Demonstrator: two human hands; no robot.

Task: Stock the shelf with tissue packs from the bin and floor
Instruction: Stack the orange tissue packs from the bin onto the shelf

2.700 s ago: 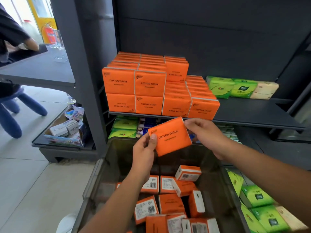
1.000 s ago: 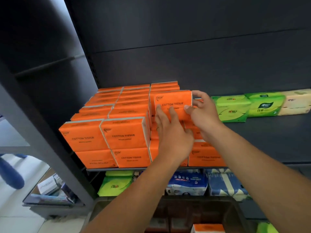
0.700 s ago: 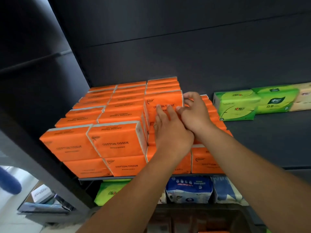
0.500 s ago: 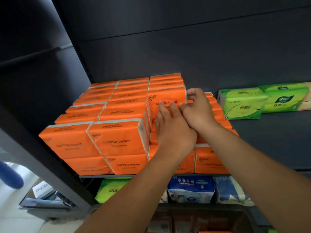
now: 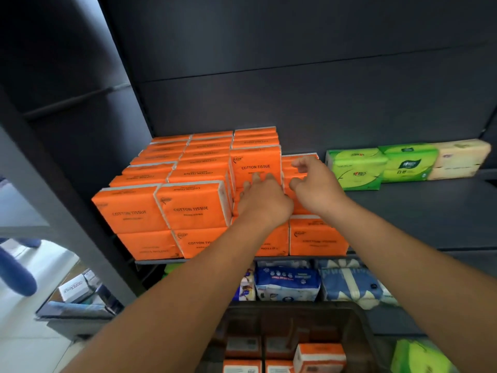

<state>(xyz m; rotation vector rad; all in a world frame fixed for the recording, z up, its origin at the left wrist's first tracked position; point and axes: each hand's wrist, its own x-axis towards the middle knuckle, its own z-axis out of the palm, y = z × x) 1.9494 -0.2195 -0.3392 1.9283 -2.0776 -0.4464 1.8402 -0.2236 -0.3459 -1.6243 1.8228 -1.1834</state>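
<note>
Orange cotton tissue packs (image 5: 188, 208) fill the left part of a dark metal shelf (image 5: 408, 211). They are stacked two high in rows that run back to the rear panel, and the front ones show the print COTTON TISSUE. In the third column from the left an upright orange pack (image 5: 255, 164) stands on the upper layer with its label facing out, set well back from the front of the two columns beside it. The person's left grip (image 5: 265, 201) lies flat against this pack, its fingers (image 5: 255, 180) straight and pressing on the lower half of the front, curled round nothing. The right grip (image 5: 316, 187) hangs just beside the pack's right edge, over the lower orange row there, with thumb and forefinger loosely curved and apart and nothing between them; whether it touches the packs beneath cannot be told. Further right on the same shelf, against the rear panel, two green tissue packs (image 5: 355, 168) and a cream tissue pack (image 5: 460, 157) lie side by side, touching. Blue-and-white tissue packs (image 5: 287, 282) show on the shelf below. At the bottom of the view a dark bin (image 5: 360, 324) holds loose orange packs (image 5: 320, 355), white ends showing, and another green pack (image 5: 419, 356) lies just to the right of the bin.
</note>
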